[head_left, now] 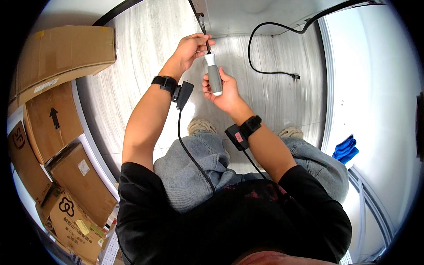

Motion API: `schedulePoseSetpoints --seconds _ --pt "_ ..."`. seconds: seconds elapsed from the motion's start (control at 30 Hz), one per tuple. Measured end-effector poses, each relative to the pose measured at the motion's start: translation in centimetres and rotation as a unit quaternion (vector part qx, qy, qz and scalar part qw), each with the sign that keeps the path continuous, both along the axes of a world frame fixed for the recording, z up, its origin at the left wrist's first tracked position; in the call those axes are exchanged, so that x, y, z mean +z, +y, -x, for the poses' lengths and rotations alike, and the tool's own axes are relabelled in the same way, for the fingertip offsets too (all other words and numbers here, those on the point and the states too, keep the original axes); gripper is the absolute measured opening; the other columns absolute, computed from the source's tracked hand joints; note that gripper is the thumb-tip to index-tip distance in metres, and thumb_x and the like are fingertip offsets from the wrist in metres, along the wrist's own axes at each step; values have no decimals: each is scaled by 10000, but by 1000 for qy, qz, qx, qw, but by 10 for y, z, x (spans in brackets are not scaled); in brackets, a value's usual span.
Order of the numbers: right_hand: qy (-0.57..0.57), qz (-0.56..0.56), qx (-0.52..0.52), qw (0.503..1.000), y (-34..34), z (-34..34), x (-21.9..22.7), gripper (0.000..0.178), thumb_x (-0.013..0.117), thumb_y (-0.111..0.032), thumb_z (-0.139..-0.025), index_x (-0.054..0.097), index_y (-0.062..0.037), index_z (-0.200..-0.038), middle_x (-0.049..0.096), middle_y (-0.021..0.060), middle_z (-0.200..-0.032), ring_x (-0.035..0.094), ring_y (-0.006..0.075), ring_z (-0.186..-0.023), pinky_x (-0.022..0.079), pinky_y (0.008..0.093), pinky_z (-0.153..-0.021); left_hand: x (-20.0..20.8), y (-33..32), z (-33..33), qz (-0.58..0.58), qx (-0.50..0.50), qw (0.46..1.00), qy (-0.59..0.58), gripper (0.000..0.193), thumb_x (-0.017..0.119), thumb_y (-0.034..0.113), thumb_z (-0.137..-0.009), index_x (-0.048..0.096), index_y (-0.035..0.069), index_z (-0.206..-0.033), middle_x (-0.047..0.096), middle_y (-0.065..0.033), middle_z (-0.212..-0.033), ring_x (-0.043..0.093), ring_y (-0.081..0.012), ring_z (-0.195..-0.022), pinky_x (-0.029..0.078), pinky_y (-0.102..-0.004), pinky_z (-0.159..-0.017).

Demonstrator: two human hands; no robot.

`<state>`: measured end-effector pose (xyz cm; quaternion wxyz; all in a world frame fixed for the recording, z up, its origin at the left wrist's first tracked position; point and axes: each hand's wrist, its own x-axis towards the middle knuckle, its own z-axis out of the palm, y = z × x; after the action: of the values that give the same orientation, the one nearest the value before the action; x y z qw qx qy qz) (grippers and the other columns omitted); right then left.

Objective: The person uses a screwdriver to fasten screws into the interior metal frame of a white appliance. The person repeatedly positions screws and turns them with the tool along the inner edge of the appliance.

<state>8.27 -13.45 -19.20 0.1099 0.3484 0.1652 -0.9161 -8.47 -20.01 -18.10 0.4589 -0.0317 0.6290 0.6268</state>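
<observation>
A screwdriver with a grey and white handle lies in my right hand, the fingers wrapped round the handle. Its dark shaft points away from me, up to the lower edge of a light metal panel. My left hand pinches the shaft near its far end. A small dark fitting sits on the panel's left edge beside the tip. Whether the tip sits in a screw is too small to tell. Each wrist wears a black strap with a small cabled box.
A black power cord loops from the panel onto the grey wood-look floor, its plug lying at the right. Cardboard boxes are stacked along the left. A blue cloth is by the white wall on the right.
</observation>
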Motion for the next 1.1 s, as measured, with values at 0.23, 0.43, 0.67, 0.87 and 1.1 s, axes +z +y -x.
schedulePoseSetpoints --seconds 0.23,0.43,0.67,0.87,1.1 --pt "-49 -261 -3 964 -10 5 0 395 463 -394 -922 564 -12 -926 525 54 -683 513 165 -591 433 301 -546 -7 6 -1 32 13 999 34 125 572 173 -895 605 72 -961 665 -16 -857 502 -43 -649 403 -183 -578" --pt "29 37 8 999 12 2 -5 399 525 -417 -887 522 -22 -947 539 58 -682 521 151 -589 410 266 -503 -6 5 -1 7 26 999 22 128 569 170 -896 602 67 -965 655 -18 -851 506 -51 -657 414 -191 -601" --pt "-29 -164 9 986 7 4 -2 385 443 -431 -926 536 -57 -928 550 42 -705 510 147 -583 383 262 -518 -6 6 -1 -27 14 1000 8 169 493 168 -928 594 75 -1027 647 -12 -882 526 -59 -697 419 -197 -632" --pt "1 -49 4 999 14 2 3 434 369 -437 -953 549 -42 -954 549 50 -691 500 156 -561 387 271 -523 -4 3 -1 -35 13 999 6 183 471 163 -933 585 86 -1053 643 -6 -928 531 -65 -760 421 -212 -668" --pt "66 70 -18 995 17 -2 -8 456 289 -394 -981 551 -21 -1000 541 69 -696 474 164 -527 378 278 -501 -3 5 1 -60 11 998 10 260 440 141 -944 562 100 -1171 639 -10 -983 531 -68 -773 430 -219 -687"
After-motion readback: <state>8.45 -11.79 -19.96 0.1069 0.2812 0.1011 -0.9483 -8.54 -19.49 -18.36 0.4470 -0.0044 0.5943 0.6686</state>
